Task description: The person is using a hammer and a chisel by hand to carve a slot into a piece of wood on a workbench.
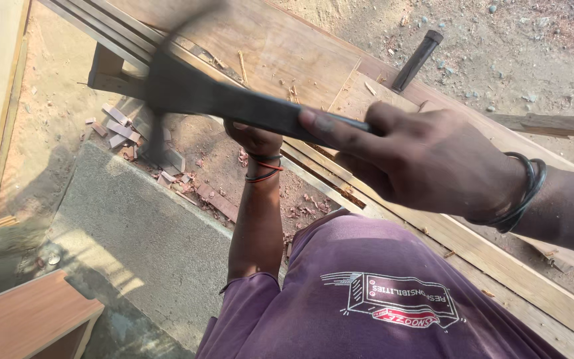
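a: what's in hand here?

b: a dark, flat-bladed tool [234,100], long and blurred at its far end near the top left. the right hand [426,159] has its fingers [330,129] clamped round the near end, thumb laid along the top edge.

a: how would it handle?

b: i judge it stiff and fairly heavy at the head, metal by the look, so the grip belongs right at the narrow handle end where the hand sits now. smooth surface, so a slack hold could slip.

a: and the left hand [255,138]?

b: it sits under the tool, partly hidden; i cannot tell whether its fingers are closed on anything. it lies at the edge of the wooden boards [287,53].

a: what's around?

b: the boards run diagonally as a rough counter, with long strips [499,259] beside them and chips on top. a dark rod-like handle [418,60] rests on the far edge. below, reddish wood offcuts [124,129] lie scattered on sandy ground [54,100], next to a grey concrete slab [141,233]. a brown panel [28,316] sits at the lower left. it's outdoors, sunlit.
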